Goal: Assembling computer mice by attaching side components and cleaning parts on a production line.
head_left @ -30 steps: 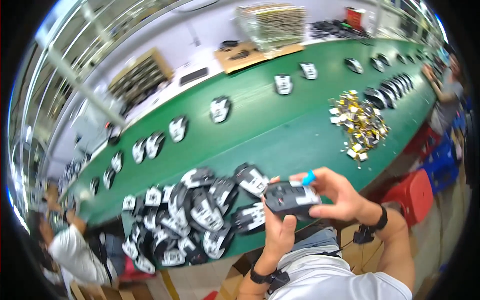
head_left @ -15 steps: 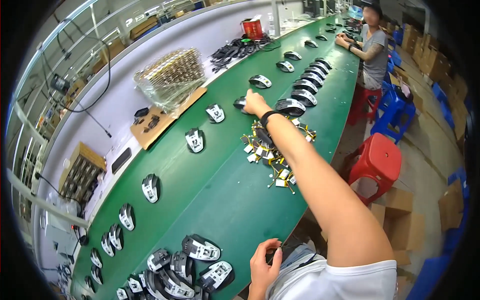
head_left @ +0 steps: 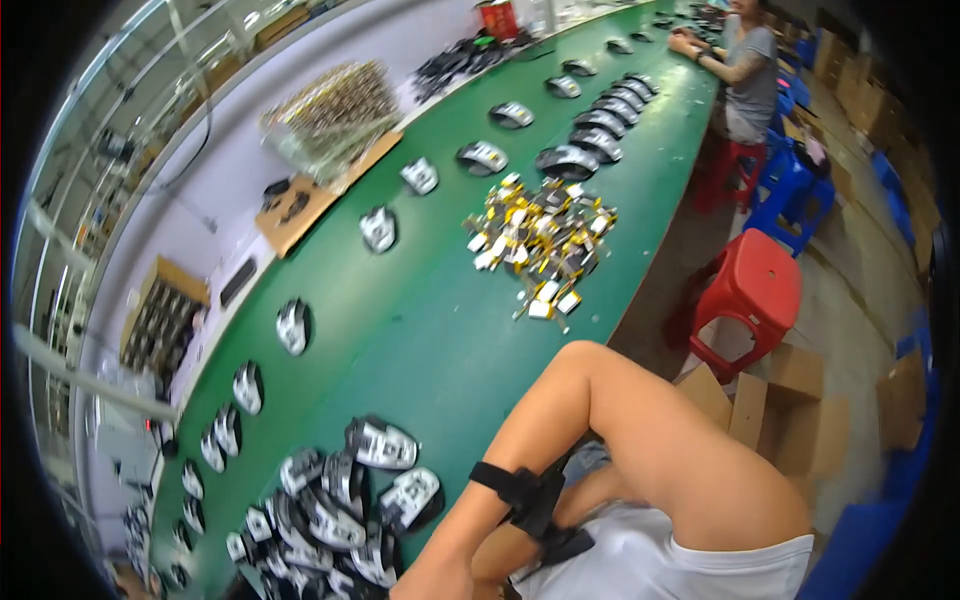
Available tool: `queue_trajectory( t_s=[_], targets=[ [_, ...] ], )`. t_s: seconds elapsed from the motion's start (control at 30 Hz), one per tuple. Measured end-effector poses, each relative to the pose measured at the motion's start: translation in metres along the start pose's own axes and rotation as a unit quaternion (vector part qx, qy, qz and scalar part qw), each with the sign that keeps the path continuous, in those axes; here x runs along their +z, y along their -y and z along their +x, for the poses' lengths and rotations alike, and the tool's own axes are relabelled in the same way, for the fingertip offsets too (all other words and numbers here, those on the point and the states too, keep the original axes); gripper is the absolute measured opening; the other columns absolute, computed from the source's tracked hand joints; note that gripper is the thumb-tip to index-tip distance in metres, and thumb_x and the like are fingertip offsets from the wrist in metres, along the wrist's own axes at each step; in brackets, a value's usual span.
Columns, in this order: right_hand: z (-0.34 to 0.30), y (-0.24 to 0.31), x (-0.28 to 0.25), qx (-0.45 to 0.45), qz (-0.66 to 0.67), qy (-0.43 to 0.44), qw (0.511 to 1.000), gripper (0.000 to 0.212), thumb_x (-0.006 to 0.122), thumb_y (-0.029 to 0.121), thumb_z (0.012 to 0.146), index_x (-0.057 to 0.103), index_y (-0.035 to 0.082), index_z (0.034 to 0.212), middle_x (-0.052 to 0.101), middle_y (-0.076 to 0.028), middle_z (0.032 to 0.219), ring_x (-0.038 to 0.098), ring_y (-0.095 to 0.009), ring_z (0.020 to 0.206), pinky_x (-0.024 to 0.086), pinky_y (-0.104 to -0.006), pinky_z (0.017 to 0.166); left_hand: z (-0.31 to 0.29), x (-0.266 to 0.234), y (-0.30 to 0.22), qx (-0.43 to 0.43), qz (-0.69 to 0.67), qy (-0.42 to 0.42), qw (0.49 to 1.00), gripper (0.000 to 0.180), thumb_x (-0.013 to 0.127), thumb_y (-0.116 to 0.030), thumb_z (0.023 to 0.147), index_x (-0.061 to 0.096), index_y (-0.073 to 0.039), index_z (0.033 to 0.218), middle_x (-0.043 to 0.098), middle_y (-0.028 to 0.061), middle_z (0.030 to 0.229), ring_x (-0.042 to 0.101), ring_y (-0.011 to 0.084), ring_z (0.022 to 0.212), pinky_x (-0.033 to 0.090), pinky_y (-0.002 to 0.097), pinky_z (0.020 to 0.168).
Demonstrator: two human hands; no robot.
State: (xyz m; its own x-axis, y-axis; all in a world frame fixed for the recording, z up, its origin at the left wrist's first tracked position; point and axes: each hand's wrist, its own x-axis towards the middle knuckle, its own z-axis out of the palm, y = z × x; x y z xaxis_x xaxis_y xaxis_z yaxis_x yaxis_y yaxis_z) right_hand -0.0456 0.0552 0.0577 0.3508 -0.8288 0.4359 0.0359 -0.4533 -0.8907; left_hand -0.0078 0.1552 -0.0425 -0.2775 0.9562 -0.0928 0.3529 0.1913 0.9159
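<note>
My right forearm bends back across my body, and my right hand (head_left: pixel 432 580) is cut off by the lower edge, its fingers out of sight. Behind it my left hand (head_left: pixel 497 555) shows only in part, its fingers hidden. Black straps (head_left: pixel 528 495) sit around my wrists. Just left of both hands lies a heap of black-and-white computer mice (head_left: pixel 335 520), with one mouse (head_left: pixel 410 498) at its right side. Farther up the table a mouse (head_left: pixel 482 157) lies in a spaced-out line, beside a pile of small wired battery packs (head_left: pixel 540 235) with yellow tape.
A close row of mice (head_left: pixel 600 130) stands beyond the batteries on the green table (head_left: pixel 400 350). A wrapped stack of trays (head_left: pixel 335 115) rests at the left edge. Right of the table are a red stool (head_left: pixel 755 285), blue stools (head_left: pixel 795 210), cardboard boxes (head_left: pixel 790 400) and a seated person (head_left: pixel 745 75).
My right hand has left the mouse in the far line and drawn back to the lower edge, crossing over my left hand. My view has tilted, moving the scene upward.
</note>
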Motion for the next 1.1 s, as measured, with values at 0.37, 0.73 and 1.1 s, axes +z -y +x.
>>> queue_trajectory(
  t_s=[0.37,0.73,1.1],
  targets=[
    [0.046,-0.020,0.073,-0.134,0.154,-0.026,0.979,0.030,0.054,0.027,0.093,0.049,-0.002,0.097,0.062,-0.016,0.073,0.059,-0.030,0.064,0.045,-0.0383,0.058,-0.035,0.064,-0.004,-0.149,-0.094,-0.211,0.961,0.027,0.051,-0.022,0.092,0.058,-0.002,0.109,0.063,0.0182,0.102,0.062,0.0333,0.095,0.049,0.0410,0.079],
    [0.062,-0.008,0.060,-0.141,0.120,0.082,0.979,0.032,0.052,0.026,0.093,0.043,-0.001,0.108,0.056,-0.012,0.075,0.055,-0.029,0.065,0.044,-0.0350,0.060,-0.030,0.058,0.002,-0.193,-0.105,-0.283,0.934,0.028,0.051,-0.022,0.091,0.058,-0.002,0.109,0.063,0.0184,0.102,0.062,0.0334,0.094,0.049,0.0412,0.079],
    [0.044,-0.005,0.040,-0.142,0.158,0.030,0.977,0.034,0.054,0.027,0.093,0.042,-0.002,0.105,0.060,-0.012,0.074,0.056,-0.025,0.063,0.044,-0.0340,0.058,-0.002,0.053,0.006,-0.154,-0.080,-0.114,0.978,0.028,0.052,-0.023,0.091,0.058,-0.002,0.108,0.063,0.0186,0.102,0.062,0.0336,0.094,0.049,0.0413,0.079]
  ],
)
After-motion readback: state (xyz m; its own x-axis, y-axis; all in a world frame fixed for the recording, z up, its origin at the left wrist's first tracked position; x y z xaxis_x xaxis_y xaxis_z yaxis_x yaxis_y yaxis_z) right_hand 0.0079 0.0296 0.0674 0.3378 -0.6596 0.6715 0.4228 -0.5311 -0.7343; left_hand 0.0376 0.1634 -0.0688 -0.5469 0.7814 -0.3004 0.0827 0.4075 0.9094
